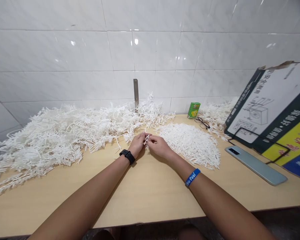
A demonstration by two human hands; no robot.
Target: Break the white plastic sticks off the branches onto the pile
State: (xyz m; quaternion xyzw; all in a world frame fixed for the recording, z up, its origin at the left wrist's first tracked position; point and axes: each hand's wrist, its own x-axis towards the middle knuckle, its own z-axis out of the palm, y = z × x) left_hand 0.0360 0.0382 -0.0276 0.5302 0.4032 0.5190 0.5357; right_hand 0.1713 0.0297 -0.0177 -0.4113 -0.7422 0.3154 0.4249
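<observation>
My left hand is closed on a small white branched plastic piece, held just above the table in the middle of the view. The fingers of my right hand pinch at the same piece from the other side. Left of and behind my hands spreads a big tangled heap of white branched pieces. On the right, close by my right hand, lies a flatter pile of short white loose pieces. My fingers hide part of the piece.
A wooden table meets a tiled wall. A metal strip stands upright behind the heap. To the right are a green box, eyeglasses, a phone, a printed carton with a black wire frame, and more white pieces.
</observation>
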